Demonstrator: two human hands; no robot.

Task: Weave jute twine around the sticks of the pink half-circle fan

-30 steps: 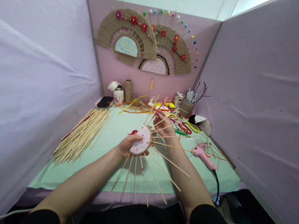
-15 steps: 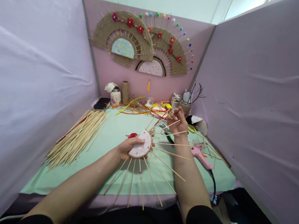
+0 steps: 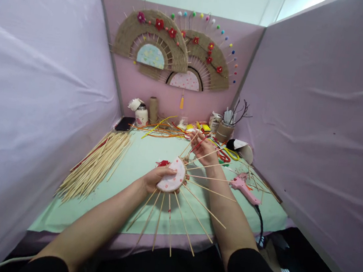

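Observation:
My left hand is closed on a pink half-disc with several thin wooden sticks fanning out from its edge. It is held above the pale green table mat. My right hand is beyond the disc, among the upper sticks, with fingers pinched around what looks like a thin red strand. What exactly it holds is too small to make out.
A heap of loose bamboo sticks lies at the left. A pink glue gun with a black cord rests at the right. Coloured strips, a jar, a twine spool and a tool cup line the back. Finished fans hang on the wall.
My right hand moved out to the right and back toward the sticks near the disc. The left hand kept its hold on the disc, which turned slightly.

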